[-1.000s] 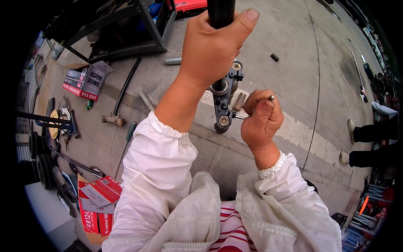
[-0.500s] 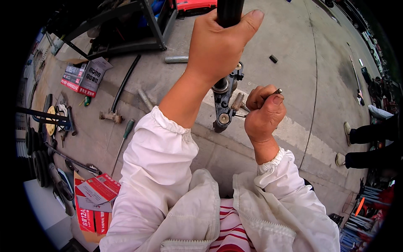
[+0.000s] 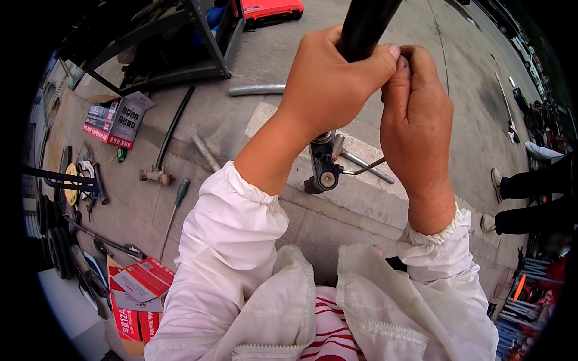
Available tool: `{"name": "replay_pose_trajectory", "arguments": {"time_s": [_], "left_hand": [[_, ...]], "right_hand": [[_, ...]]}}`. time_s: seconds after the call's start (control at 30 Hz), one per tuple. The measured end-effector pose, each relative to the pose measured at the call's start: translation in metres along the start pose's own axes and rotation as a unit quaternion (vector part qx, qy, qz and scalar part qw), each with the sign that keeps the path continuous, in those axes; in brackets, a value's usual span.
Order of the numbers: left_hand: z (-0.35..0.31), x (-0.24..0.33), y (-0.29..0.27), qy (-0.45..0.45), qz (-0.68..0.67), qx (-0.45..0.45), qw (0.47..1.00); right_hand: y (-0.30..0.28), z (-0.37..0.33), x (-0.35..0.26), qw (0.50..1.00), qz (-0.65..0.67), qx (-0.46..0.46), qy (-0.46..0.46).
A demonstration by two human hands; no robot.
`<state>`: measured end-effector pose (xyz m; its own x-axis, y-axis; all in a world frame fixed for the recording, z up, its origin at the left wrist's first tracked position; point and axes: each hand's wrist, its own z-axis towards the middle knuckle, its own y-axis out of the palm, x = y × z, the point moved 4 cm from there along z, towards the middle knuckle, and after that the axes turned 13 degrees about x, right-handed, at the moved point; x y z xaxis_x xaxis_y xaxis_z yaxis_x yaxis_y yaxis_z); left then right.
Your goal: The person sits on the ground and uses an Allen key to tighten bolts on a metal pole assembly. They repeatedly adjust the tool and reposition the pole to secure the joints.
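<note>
My left hand (image 3: 331,78) is wrapped round a thick black tube (image 3: 368,27), which stands up toward me from a black metal clamp bracket (image 3: 324,159). Close against its thumb, my right hand (image 3: 421,102) is closed with bent fingers. What those fingers hold, if anything, is hidden. A thin bent hex key (image 3: 367,167) reaches from the bracket's side toward my right wrist. Next to the bracket's round bolt end (image 3: 327,180) is a short metal stub (image 3: 338,144). My left hand and forearm cover much of the tube's lower part.
Metal pipes (image 3: 256,89) lie on the concrete, with a black bar (image 3: 174,129) and a green-handled screwdriver (image 3: 180,194) at left. A dark metal rack (image 3: 211,36) and a red case (image 3: 271,11) stand at the back. A person's legs (image 3: 530,186) show at right.
My right hand has left its place beside the bracket and risen to my left hand. The black tube leans further right in view, and the hex key still sticks out from the bracket.
</note>
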<state>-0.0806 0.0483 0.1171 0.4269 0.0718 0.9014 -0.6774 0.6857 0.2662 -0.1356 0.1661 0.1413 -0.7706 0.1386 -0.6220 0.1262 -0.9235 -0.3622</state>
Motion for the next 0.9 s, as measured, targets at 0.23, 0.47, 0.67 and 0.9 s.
{"name": "replay_pose_trajectory", "arguments": {"time_s": [0.23, 0.47, 0.67, 0.9], "left_hand": [[0.001, -0.001, 0.003, 0.028, -0.021, -0.024, 0.999], [0.011, -0.007, -0.002, 0.050, -0.006, -0.058, 0.997], [0.002, 0.002, -0.004, 0.049, 0.003, -0.070, 0.996], [0.008, -0.011, -0.004, 0.058, 0.005, -0.071, 0.996]], "right_hand": [[0.017, 0.005, 0.023, 0.989, 0.003, -0.143, 0.044], [0.032, 0.023, 0.038, 0.987, -0.070, -0.145, -0.014], [0.023, 0.013, 0.029, 0.992, -0.073, -0.095, 0.036], [0.049, 0.036, 0.060, 0.972, -0.139, -0.187, 0.015]]}}
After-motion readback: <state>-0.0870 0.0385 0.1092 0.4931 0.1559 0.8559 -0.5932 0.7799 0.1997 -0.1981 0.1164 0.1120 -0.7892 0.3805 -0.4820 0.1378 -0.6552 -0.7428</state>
